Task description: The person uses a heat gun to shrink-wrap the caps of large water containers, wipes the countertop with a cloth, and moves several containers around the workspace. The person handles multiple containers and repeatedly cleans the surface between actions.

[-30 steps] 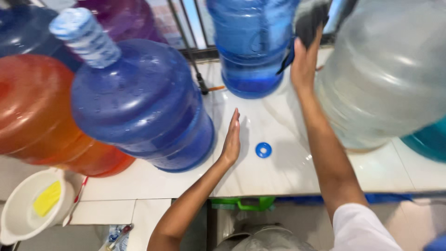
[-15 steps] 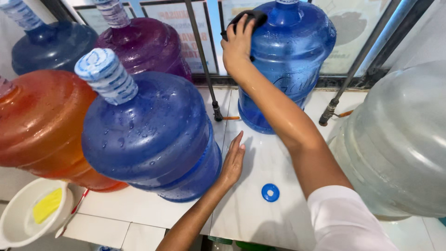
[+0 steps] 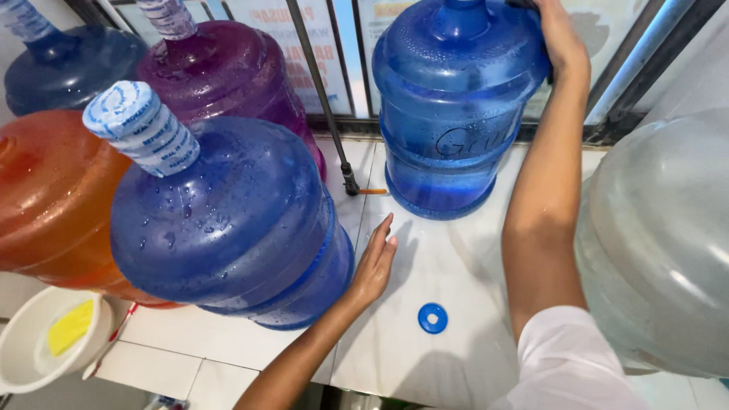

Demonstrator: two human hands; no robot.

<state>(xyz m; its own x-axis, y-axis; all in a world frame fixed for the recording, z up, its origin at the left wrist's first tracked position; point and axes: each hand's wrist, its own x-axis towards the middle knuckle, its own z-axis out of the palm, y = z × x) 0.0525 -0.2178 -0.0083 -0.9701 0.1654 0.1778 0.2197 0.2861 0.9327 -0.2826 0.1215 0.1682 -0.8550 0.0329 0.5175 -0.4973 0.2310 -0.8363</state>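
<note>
My right hand (image 3: 560,39) reaches up and rests on the shoulder of an uncapped blue water jug (image 3: 456,106) standing at the back of the white tiled counter (image 3: 448,266); its fingertips run out of the frame's top. My left hand (image 3: 373,266) lies flat and open against the lower side of a nearer blue jug (image 3: 228,220), which is wet with droplets and has a white and blue sealed cap (image 3: 140,129). A small round blue cap (image 3: 432,318) lies on the counter between my arms.
A purple jug (image 3: 228,68), an orange jug (image 3: 45,197) and a dark blue jug (image 3: 68,61) crowd the left. A clear jug (image 3: 668,243) fills the right. Metal bars (image 3: 319,91) run behind. A white bowl (image 3: 19,357) with a yellow sponge (image 3: 70,326) sits lower left.
The view has moved closer and lower. My right hand has slid from the front of the back blue jug's top toward its right shoulder. My left hand stays against the near jug.
</note>
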